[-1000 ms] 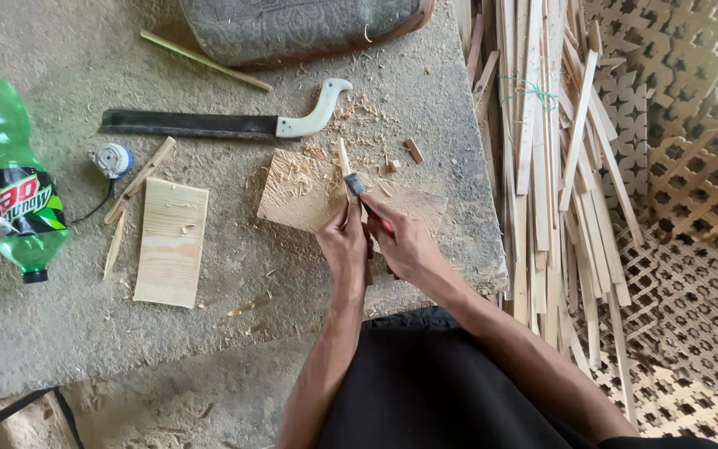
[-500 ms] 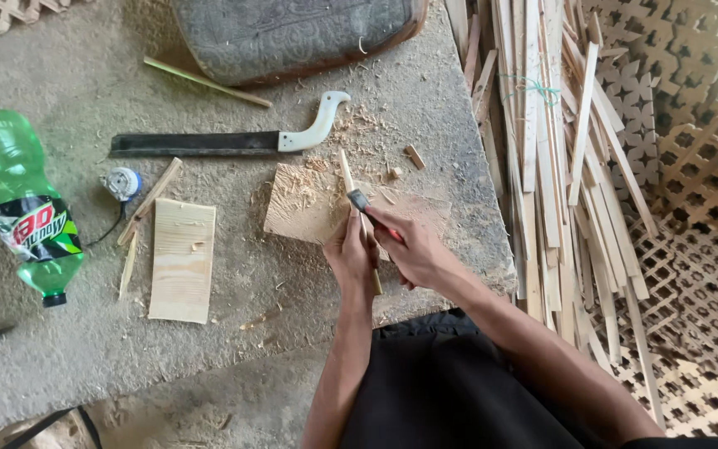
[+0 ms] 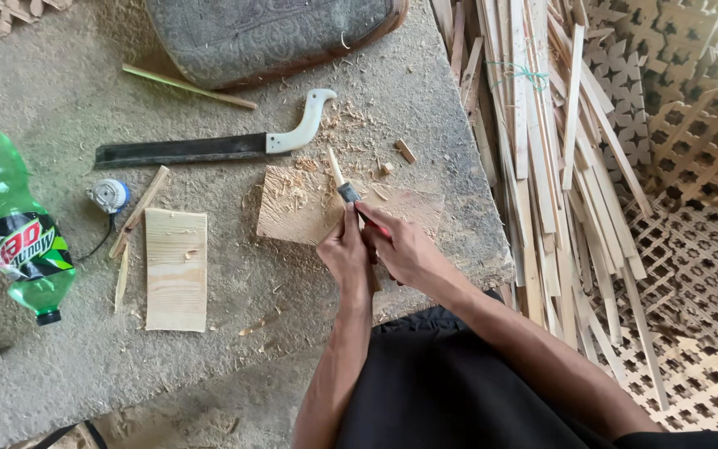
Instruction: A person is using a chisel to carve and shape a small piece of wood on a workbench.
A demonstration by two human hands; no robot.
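While both hands grip a knife and stick, the green bottle lies capped.

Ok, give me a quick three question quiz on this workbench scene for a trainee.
1. True or false: the big blade with the white handle lies untouched on the slab.
2. The left hand grips which thing: A, the green bottle; B, the thin wooden stick; C, the pale board?
3. What does the right hand press against that stick?

Key: 1 true. 2 B. 3 A small knife.
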